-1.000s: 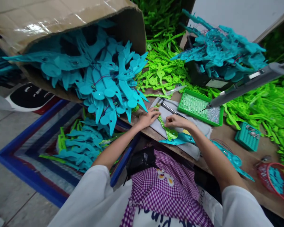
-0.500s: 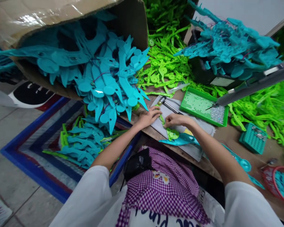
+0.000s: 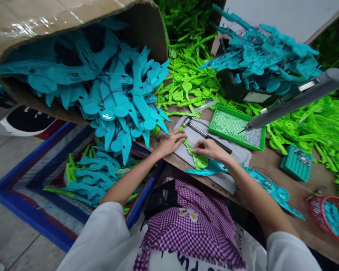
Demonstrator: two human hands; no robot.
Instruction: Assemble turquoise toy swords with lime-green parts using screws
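A long, narrow lime-green plastic piece [image 3: 194, 156] is seen just below the centre of the frame, laid on a grey cloth pad [image 3: 214, 150] at the near edge of the wooden table [image 3: 274, 169]; it is slim and slightly wavy along its length and widens at its lower end into a rounded disc, which overlaps a teal plastic piece [image 3: 207, 169] lying under it; its upper end is pressed down by the fingertips of the left hand [image 3: 169, 142], held flat and fairly narrow; its middle is pinched by the curled fingers of the right hand [image 3: 210, 147], and whether anything small is gripped between them cannot be told; a black-handled hammer [image 3: 206, 134] is laid on the pad just above the hands; to the right of it a green tray [image 3: 234, 128] of tiny beads is set; a cardboard box [image 3: 59, 22] spilling teal pieces fills the upper left.
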